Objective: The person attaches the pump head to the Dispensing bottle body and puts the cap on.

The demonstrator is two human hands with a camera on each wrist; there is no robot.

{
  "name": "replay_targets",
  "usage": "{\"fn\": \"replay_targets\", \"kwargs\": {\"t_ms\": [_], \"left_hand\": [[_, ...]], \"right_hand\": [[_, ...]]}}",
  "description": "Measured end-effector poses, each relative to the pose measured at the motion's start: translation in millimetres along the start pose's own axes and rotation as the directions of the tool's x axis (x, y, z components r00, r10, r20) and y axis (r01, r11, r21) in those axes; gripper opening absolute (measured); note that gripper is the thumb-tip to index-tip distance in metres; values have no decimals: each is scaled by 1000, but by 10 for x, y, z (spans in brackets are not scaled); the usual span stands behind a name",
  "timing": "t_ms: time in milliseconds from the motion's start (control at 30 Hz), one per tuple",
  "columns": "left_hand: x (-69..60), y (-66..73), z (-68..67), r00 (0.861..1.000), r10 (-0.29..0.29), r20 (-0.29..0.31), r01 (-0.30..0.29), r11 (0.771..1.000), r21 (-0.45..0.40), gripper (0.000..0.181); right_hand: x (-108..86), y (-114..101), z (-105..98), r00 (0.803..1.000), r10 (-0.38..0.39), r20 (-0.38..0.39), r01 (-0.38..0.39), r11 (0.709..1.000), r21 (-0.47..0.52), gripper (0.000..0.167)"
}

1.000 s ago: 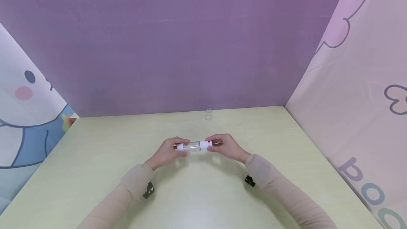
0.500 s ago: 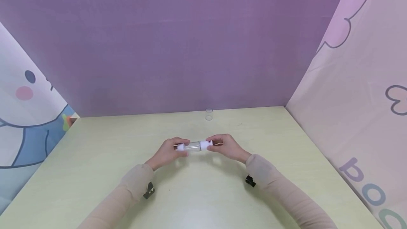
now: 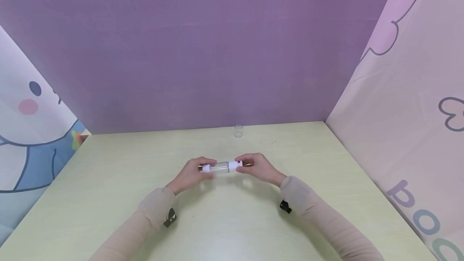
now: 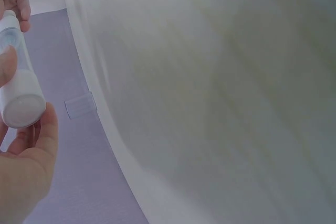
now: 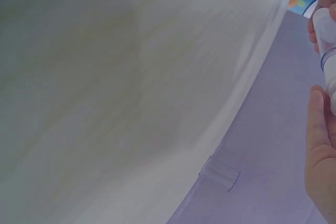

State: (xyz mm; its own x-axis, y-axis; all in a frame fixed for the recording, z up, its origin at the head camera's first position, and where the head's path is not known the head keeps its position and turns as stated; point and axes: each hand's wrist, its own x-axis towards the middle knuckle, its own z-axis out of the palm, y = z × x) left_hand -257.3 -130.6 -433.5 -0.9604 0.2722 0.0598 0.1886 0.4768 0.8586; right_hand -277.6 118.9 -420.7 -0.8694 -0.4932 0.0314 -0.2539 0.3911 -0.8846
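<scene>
A clear bottle [image 3: 220,167] with a white base and a white top lies sideways between my two hands, held above the table. My left hand [image 3: 191,173] grips its white base end, thumb on the near side. At the other end, my right hand [image 3: 259,168] pinches the white top between thumb and fingers. In the left wrist view the bottle's round white base [image 4: 23,109] faces the camera. A clear cap [image 3: 238,130] stands at the back of the table, apart from both hands.
The pale green-yellow table [image 3: 224,224] meets a purple backdrop [image 3: 210,59] right behind the clear cap. Printed panels rise at the left [image 3: 25,140] and right [image 3: 409,132] sides. A dark strap piece shows at each wrist.
</scene>
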Motion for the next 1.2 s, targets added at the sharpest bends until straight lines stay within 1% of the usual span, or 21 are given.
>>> {"fn": "replay_targets", "kwargs": {"t_ms": [200,333,433,567,700,900,967,1067,1133,1200], "left_hand": [[-5,10,1,1000,-5,-2,5,1000,3,40],[-6,15,-1,1000,-1,0,1,1000,6,41],[-67,157,-18,1000,-7,-1,7,1000,7,40],[-169,380,-56,1000,-14,1,14,1000,10,38],[-188,421,-66,1000,-11,6,11,1000,16,38],[-174,404,-63,1000,-9,12,9,1000,18,39],[-146,344,-51,1000,-14,12,13,1000,15,39],[-87,211,-18,1000,-18,2,18,1000,12,40],[-47,114,3,1000,-23,-4,23,1000,13,41],[-24,59,9,1000,-21,-8,21,1000,15,41]], "right_hand": [[-5,-7,-7,1000,-5,27,3,998,59,37],[-81,-188,-33,999,-28,32,25,997,67,37],[-135,-307,-43,998,-49,26,47,997,65,36],[-132,-303,-35,998,-55,21,53,995,81,36],[-134,-314,-32,998,-53,18,52,995,80,34],[-149,-340,-28,999,-47,10,46,997,67,32],[-147,-336,-27,999,-40,9,40,997,61,31],[-133,-305,-22,999,-42,12,41,998,54,30],[-97,-234,-17,999,-44,15,43,998,52,30],[-64,-156,-10,999,-49,18,48,997,55,30]]}}
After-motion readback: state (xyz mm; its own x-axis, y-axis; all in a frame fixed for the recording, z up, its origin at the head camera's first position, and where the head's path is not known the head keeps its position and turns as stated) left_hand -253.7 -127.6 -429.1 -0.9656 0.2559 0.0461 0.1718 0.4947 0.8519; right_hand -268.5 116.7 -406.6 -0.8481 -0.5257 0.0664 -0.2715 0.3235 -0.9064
